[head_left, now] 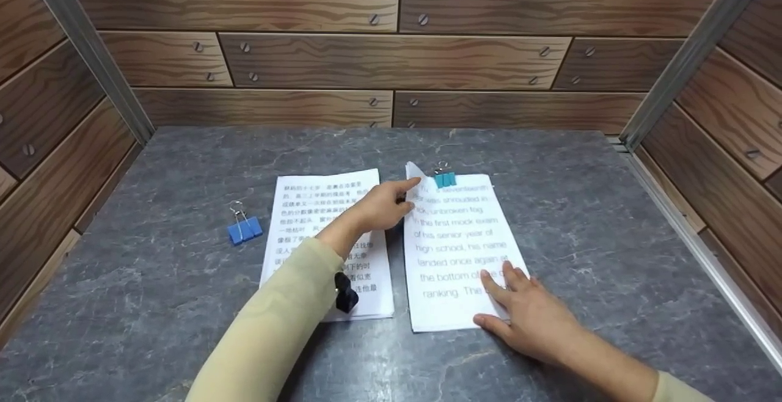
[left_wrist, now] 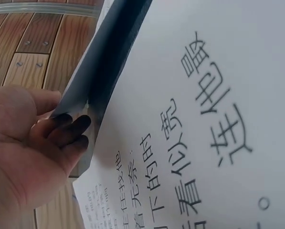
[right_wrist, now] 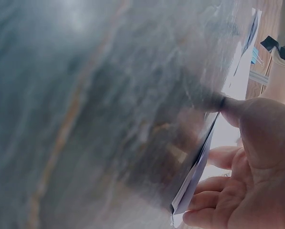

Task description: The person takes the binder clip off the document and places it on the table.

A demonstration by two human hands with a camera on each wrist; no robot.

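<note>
A stack of sheets with printed English text (head_left: 455, 243) lies on the table, its top left corner curled up. My left hand (head_left: 385, 203) reaches across and pinches the stack's left edge near that corner. In the left wrist view, the thumb (left_wrist: 47, 101) lies against the sheet's edge with the fingers curled beneath. A teal binder clip (head_left: 446, 179) sits at the stack's top edge, its wire handles pointing away. My right hand (head_left: 534, 316) rests on the lower right of the same stack, fingers spread.
To the left lies a second paper stack with Chinese text (head_left: 317, 206), partly under the left forearm. A blue binder clip (head_left: 245, 231) stands on the dark marbled table (head_left: 183, 286) beside it. Wood-patterned walls (head_left: 391, 60) enclose the back and sides.
</note>
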